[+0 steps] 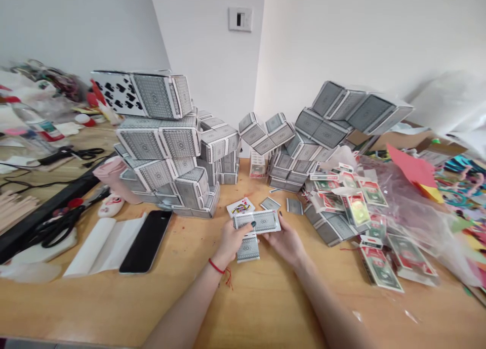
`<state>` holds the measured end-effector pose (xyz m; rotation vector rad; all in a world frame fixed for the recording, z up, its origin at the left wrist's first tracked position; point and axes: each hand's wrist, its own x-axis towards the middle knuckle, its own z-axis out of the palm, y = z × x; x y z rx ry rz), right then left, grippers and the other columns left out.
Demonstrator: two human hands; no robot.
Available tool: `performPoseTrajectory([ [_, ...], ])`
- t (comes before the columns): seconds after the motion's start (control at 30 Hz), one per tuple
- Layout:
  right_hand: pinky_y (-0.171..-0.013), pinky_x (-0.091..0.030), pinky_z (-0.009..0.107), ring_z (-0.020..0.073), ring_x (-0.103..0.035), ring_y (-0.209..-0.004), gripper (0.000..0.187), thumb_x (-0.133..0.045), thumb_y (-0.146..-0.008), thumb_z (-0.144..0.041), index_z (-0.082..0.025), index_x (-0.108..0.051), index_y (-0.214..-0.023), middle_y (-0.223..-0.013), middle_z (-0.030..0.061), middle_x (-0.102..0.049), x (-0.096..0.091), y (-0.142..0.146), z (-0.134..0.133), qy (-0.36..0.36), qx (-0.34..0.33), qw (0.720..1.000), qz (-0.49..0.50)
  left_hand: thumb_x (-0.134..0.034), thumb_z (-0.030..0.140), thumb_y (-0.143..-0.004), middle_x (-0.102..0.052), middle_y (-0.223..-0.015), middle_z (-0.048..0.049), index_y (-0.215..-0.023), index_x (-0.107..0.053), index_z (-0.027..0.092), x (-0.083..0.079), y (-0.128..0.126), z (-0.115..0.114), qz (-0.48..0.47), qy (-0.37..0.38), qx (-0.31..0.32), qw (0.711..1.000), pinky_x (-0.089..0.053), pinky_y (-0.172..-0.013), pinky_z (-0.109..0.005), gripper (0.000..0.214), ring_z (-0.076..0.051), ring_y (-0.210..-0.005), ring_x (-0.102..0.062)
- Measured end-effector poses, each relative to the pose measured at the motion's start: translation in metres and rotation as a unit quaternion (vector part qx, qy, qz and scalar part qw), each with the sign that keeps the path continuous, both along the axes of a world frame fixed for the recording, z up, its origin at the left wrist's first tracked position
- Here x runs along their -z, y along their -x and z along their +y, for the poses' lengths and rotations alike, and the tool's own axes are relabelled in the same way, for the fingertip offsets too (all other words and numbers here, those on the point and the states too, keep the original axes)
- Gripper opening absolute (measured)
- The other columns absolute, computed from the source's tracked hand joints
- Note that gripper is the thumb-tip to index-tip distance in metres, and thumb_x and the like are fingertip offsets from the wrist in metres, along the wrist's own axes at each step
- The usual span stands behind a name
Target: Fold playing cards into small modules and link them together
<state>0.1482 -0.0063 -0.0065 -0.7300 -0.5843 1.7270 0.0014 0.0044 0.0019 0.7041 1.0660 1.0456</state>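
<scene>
Low over the middle of the table, both my hands are at a folded playing card (265, 221) with a grey patterned back. My left hand (229, 242), with a red string at its wrist, has its thumb pressed on the card's left part. The fingers of my right hand (286, 242) close around its right end, partly hidden beneath it. Another grey-backed card (248, 249) sits just below, by my left fingers; whether it is joined to the held one I cannot tell. A face-up queen (240, 206) lies behind, beside two grey-backed pieces, a card (270, 203) and a folded card (294, 206).
Stacked blocks of folded cards (159, 141) rise at the left, and a second stack (322, 129) leans at the right. Opened card boxes (379, 268) and plastic wrap cover the right side. A black phone (146, 242), a white paper roll (91, 245) and scissors (61, 227) lie left.
</scene>
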Motion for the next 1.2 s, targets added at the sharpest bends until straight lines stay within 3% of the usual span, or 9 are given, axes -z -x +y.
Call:
performPoseTrajectory([
  [0.07, -0.088, -0.041, 0.038, 0.0187, -0.054, -0.1, 0.025, -0.041, -0.083, -0.033, -0.022, -0.057, -0.099, -0.108, 0.0033, -0.06, -0.004, 0.004, -0.002, 0.02, -0.04, 0.997, 0.06, -0.067, 0.019, -0.057, -0.066, -0.071, -0.0037, -0.086, -0.059, 0.012, 0.001, 0.0, 0.001, 0.011, -0.007, -0.004, 1.0, -0.052, -0.048, -0.03, 0.031, -0.014, -0.047, -0.058],
  [0.27, -0.088, -0.04, 0.037, 0.018, -0.047, -0.11, 0.028, -0.034, -0.085, -0.032, -0.025, -0.055, -0.103, -0.118, 0.0006, -0.053, -0.009, 0.011, -0.006, 0.008, -0.039, 0.99, 0.136, -0.066, 0.019, -0.057, -0.067, -0.071, -0.0031, -0.088, -0.06, 0.012, 0.006, -0.002, 0.0, 0.013, -0.009, 0.011, 1.0, -0.052, -0.048, -0.03, 0.032, -0.015, -0.048, -0.059],
  [0.5, -0.08, -0.043, 0.038, 0.0216, -0.049, -0.105, 0.031, -0.038, -0.082, -0.036, -0.024, -0.054, -0.106, -0.121, 0.0031, -0.051, -0.015, 0.016, -0.01, -0.018, -0.042, 0.997, 0.07, -0.067, 0.019, -0.057, -0.067, -0.078, -0.0056, -0.086, -0.061, 0.011, 0.008, -0.003, -0.003, 0.014, -0.046, 0.013, 0.999, -0.052, -0.052, -0.028, 0.03, -0.017, -0.058, -0.062],
  [0.67, -0.069, -0.046, 0.034, 0.0217, -0.055, -0.094, 0.032, -0.048, -0.077, -0.035, -0.023, -0.055, -0.106, -0.117, 0.0046, -0.054, -0.011, 0.017, -0.012, -0.038, -0.023, 0.998, 0.045, -0.067, 0.022, -0.058, -0.066, -0.072, -0.0054, -0.086, -0.06, 0.011, 0.008, -0.001, -0.004, 0.012, -0.023, 0.011, 1.0, -0.052, -0.049, -0.032, 0.031, -0.017, -0.05, -0.06],
  [0.8, -0.07, -0.046, 0.034, 0.0221, -0.056, -0.091, 0.029, -0.053, -0.074, -0.038, -0.021, -0.059, -0.097, -0.107, 0.0066, -0.059, -0.003, 0.017, -0.011, -0.043, 0.015, 0.999, 0.003, -0.067, 0.022, -0.058, -0.066, -0.071, -0.0045, -0.086, -0.06, 0.011, 0.006, -0.001, -0.005, 0.025, -0.004, 0.004, 1.0, -0.053, -0.048, -0.033, 0.031, -0.016, -0.049, -0.059],
  [0.93, -0.064, -0.046, 0.031, 0.0194, -0.059, -0.077, 0.029, -0.051, -0.074, -0.044, -0.02, -0.059, -0.087, -0.09, 0.0059, -0.064, 0.009, 0.017, -0.01, -0.06, 0.074, 0.99, -0.103, -0.067, 0.021, -0.057, -0.066, -0.073, -0.004, -0.087, -0.06, 0.012, 0.004, -0.002, -0.006, 0.017, -0.006, 0.019, 1.0, -0.053, -0.047, -0.032, 0.032, -0.015, -0.05, -0.059],
  [1.03, -0.056, -0.044, 0.028, 0.0169, -0.056, -0.061, 0.035, -0.045, -0.075, -0.05, -0.017, -0.057, -0.076, -0.07, 0.0041, -0.063, 0.018, 0.014, -0.008, -0.083, 0.129, 0.952, -0.264, -0.067, 0.021, -0.057, -0.065, -0.069, -0.0033, -0.083, -0.061, 0.011, 0.005, -0.003, -0.007, 0.027, -0.007, 0.017, 0.999, -0.052, -0.046, -0.031, 0.029, -0.015, -0.048, -0.058],
  [1.2, -0.048, -0.038, 0.026, 0.0163, -0.05, -0.05, 0.036, -0.034, -0.08, -0.049, -0.019, -0.05, -0.066, -0.055, 0.0025, -0.056, 0.025, 0.012, -0.009, -0.104, 0.201, 0.829, -0.511, -0.065, 0.022, -0.058, -0.066, -0.07, -0.0038, -0.084, -0.06, 0.012, 0.012, -0.005, -0.007, 0.048, -0.012, 0.02, 0.999, -0.052, -0.047, -0.031, 0.028, -0.016, -0.048, -0.059],
])
